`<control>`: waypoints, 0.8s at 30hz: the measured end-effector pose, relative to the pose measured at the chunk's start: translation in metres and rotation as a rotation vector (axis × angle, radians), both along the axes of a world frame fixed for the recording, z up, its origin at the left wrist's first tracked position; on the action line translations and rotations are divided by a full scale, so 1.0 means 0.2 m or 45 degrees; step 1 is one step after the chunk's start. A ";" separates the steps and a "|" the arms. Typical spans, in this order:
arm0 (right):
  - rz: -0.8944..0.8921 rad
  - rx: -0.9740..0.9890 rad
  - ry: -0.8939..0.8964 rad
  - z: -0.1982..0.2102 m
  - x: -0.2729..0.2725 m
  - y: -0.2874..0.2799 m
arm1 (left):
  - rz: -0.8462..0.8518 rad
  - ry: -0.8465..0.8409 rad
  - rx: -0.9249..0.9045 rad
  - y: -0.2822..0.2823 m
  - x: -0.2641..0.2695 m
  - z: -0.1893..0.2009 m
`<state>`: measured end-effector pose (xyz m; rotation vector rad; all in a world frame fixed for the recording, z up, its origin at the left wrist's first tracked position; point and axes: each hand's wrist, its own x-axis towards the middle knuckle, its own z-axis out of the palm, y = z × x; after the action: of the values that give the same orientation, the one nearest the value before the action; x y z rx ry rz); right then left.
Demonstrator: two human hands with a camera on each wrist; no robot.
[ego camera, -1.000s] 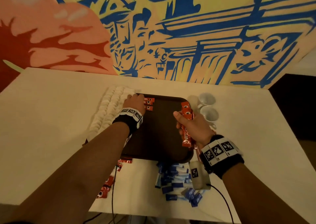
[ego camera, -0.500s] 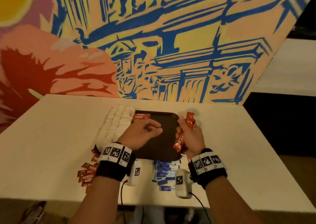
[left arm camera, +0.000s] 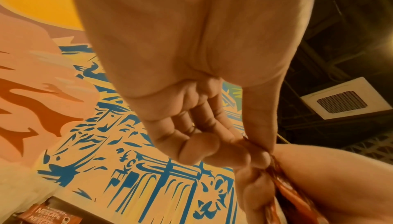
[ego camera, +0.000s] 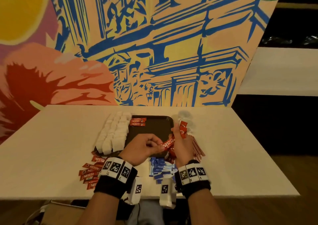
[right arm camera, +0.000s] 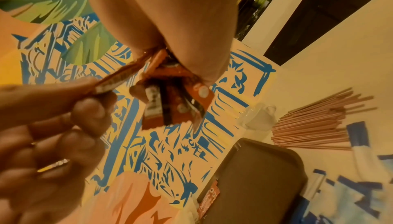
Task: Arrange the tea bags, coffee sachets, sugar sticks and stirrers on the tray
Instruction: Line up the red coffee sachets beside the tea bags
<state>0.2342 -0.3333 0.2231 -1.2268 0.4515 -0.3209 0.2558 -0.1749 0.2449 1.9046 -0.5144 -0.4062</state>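
Note:
A dark tray [ego camera: 154,123] lies on the white table with three red coffee sachets [ego camera: 138,121] lined up at its far left corner. My right hand [ego camera: 179,138] grips a bunch of red sachets [ego camera: 182,130] above the tray's right edge; the bunch [right arm camera: 170,99] fans out below the palm in the right wrist view. My left hand [ego camera: 160,147] pinches the end of one sachet [ego camera: 169,143] that sticks out of that bunch, thumb against fingertips [left arm camera: 261,153]. White tea bags [ego camera: 113,132] lie in rows along the tray's left side.
Loose red sachets [ego camera: 91,171] are scattered at the front left, blue sugar sticks [ego camera: 161,169] in front of the tray. A fan of brown stirrers [ego camera: 197,147] and white cups [ego camera: 187,119] sit right of the tray. A painted wall stands behind the table.
My left hand has left the tray's far left corner and come across to the right hand, where it now pinches one sachet. The head view has pulled back and up.

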 end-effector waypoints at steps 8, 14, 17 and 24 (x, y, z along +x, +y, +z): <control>0.314 0.030 -0.007 0.00 -0.13 -0.08 | 0.231 -0.088 -0.028 0.03 0.01 0.01; 0.457 -0.025 -0.042 0.04 -0.14 -0.13 | 0.306 -0.024 -0.159 0.06 0.02 0.02; 0.409 -0.071 -0.016 0.02 -0.12 -0.15 | 0.358 0.022 -0.234 0.07 0.02 0.00; 0.308 -0.181 0.024 -0.04 -0.06 -0.14 | 0.351 -0.382 0.033 0.07 0.03 -0.11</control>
<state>0.2212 -0.3620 0.2143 -1.4083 0.2959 -0.1358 0.2621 -0.1602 0.2231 2.0384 -0.4329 0.0544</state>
